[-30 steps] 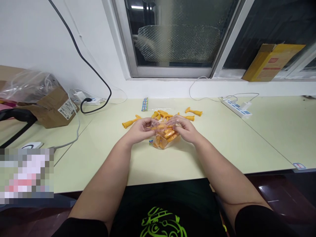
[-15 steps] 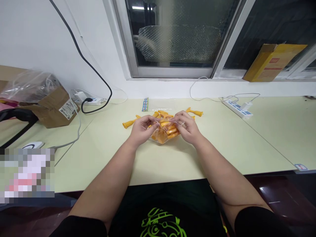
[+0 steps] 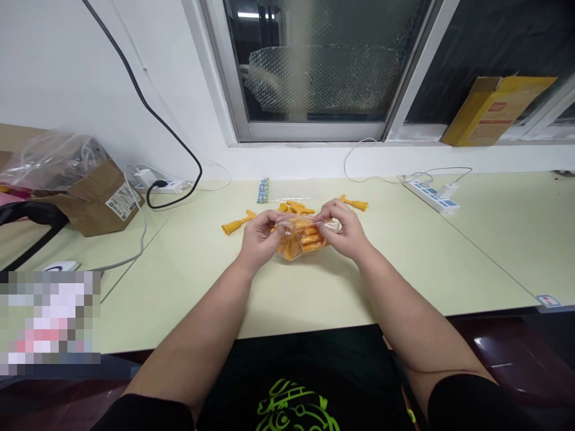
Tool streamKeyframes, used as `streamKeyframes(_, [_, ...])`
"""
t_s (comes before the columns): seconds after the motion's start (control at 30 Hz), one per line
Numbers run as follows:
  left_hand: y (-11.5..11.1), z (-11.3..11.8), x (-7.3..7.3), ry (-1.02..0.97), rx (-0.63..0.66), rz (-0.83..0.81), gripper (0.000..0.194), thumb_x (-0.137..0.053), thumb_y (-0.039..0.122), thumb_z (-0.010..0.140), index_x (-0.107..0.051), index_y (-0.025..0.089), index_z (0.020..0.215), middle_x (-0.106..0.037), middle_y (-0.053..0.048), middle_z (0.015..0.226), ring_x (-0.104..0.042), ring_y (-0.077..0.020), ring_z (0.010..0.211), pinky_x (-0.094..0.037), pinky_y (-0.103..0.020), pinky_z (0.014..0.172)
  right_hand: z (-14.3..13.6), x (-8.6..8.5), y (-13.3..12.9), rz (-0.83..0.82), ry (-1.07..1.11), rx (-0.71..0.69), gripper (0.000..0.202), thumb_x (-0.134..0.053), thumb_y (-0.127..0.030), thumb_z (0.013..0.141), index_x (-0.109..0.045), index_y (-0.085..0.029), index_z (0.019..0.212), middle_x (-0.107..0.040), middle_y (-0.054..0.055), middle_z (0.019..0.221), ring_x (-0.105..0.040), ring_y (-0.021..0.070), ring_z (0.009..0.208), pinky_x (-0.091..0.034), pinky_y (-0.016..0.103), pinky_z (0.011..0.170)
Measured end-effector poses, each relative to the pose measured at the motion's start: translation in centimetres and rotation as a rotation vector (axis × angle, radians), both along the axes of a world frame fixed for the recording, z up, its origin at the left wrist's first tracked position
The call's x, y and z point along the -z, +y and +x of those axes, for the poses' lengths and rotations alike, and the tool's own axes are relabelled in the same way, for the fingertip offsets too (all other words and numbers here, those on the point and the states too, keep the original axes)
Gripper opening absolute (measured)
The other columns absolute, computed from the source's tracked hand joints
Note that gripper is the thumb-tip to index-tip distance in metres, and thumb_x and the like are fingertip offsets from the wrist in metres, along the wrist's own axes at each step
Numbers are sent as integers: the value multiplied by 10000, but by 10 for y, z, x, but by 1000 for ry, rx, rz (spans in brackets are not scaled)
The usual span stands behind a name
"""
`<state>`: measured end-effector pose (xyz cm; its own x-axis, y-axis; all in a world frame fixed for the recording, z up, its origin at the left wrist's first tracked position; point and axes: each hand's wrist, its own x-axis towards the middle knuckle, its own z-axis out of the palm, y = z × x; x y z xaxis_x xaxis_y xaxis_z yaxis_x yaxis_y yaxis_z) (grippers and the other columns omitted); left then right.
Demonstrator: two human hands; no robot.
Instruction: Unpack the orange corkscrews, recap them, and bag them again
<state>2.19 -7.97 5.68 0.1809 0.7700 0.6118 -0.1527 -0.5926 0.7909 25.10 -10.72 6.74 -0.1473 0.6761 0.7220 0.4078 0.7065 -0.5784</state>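
A clear plastic bag (image 3: 291,248) with several orange-yellow plastic pieces inside rests on the table between my hands. My left hand (image 3: 263,239) pinches the bag's upper left edge with thumb and fingers. On the other side, my right hand (image 3: 344,230) grips the upper right edge, its fingertips closed on the film. Behind the bag lies a small heap of loose orange-yellow pieces (image 3: 297,208), partly hidden by the hands. One flared orange-yellow piece (image 3: 236,225) lies left of my left hand, and another similar piece (image 3: 356,203) is beyond my right hand.
Behind the heap lies a flat clear packet (image 3: 291,190) with a colourful header (image 3: 263,191). Power strips (image 3: 433,196) with cables sit along the wall. At the left stand a cardboard box (image 3: 105,200) and a black curved object (image 3: 33,218). A yellow carton (image 3: 498,111) leans against the window.
My right hand has shifted slightly along the bag's edge, its fingers a little more raised. The bag and my left hand stay nearly in place; the view has moved slightly.
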Motion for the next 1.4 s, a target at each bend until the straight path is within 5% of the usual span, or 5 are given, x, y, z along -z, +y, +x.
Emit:
streamKeyframes(0.43, [-5,0,-14,-80,-86,-1,296,-753,500,898,-742,205,888,-778,-90,1027,-722,-241,1052,-535,-412,1031,-6,-7,-5,40,277,2,297,-649,-517,987,-651,-261,837,-649,67,898,-642,253,892,-556,463,859])
streamKeyframes(0.67, [-11,5,-13,-128,95,-44,295,-683,488,960,-534,237,917,-775,-38,902,-736,-243,1067,-532,-480,1049,-11,0,-8,-184,287,-262,285,-574,-544,1028,-595,-267,963,-739,59,965,-711,253,999,-572,463,955])
streamKeyframes(1.27, [-9,6,-7,-108,26,69,278,-628,486,999,-481,253,962,-700,30,783,-735,-164,822,-583,-356,869,-11,4,-12,-132,163,-269,288,-484,-498,1077,-630,-255,1026,-753,60,982,-728,243,978,-577,417,900])
streamKeyframes(1.4, [-8,7,-7,-167,28,-29,285,-658,483,980,-497,250,947,-710,19,818,-738,-171,902,-580,-349,897,-12,0,-12,-131,123,-294,290,-642,-519,997,-637,-268,1141,-735,72,1134,-700,253,1059,-552,436,966])
